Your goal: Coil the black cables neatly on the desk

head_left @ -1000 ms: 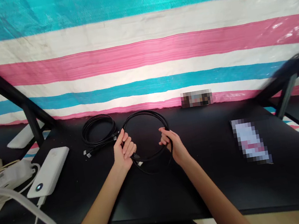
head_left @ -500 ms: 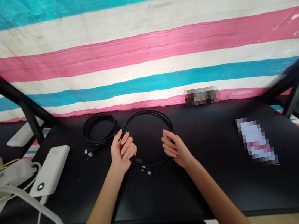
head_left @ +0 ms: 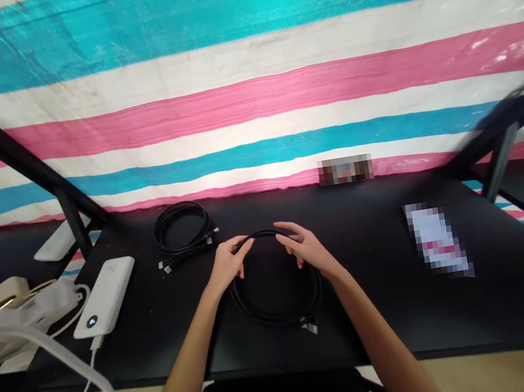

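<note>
Black cable coil [head_left: 274, 321] is at the middle of the tabletop [head_left: 402, 326], toward the front edge, with its pale-tipped connectors [head_left: 311, 327] on the near side. The left hand [head_left: 232, 261] and right hand [head_left: 306, 248] both grasp its far arc between thumb and fingers, the right more loosely. A second cable coil [head_left: 189, 246] lies nearer the back edge, and a white power bank [head_left: 108, 293] near the left edge

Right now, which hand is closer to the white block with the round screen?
Left. The left hand is right of the white block; the right hand is farther right.
</note>
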The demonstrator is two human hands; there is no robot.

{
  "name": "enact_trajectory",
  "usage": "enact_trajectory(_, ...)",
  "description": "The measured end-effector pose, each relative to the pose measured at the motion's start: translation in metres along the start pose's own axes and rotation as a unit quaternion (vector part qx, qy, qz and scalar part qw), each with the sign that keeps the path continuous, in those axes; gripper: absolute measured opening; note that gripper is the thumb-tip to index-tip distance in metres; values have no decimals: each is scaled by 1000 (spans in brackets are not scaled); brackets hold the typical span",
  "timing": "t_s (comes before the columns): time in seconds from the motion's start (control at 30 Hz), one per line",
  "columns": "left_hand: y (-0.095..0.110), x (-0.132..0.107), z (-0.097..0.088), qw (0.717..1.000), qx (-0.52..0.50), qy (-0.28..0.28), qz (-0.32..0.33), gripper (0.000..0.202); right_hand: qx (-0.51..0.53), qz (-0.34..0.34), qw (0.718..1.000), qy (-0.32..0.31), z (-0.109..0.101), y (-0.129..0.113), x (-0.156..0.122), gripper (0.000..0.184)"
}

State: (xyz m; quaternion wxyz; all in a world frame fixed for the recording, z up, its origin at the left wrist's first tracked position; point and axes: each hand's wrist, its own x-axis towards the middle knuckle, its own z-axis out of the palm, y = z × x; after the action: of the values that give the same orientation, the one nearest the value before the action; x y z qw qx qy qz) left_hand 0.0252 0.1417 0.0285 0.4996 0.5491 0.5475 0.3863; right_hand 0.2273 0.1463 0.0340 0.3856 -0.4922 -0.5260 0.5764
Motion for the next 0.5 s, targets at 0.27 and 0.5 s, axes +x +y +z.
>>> enact_trajectory(0.27, -1, -3, 9, 990, -112, -77, -31, 44, -16, -50, 998, -24, 1, 0, 1, 45)
enact_trajectory(0.5, 7, -4, 8, 965, -221, -119, -73, 38, 40, -34, 997, -58, -3, -1, 3, 41)
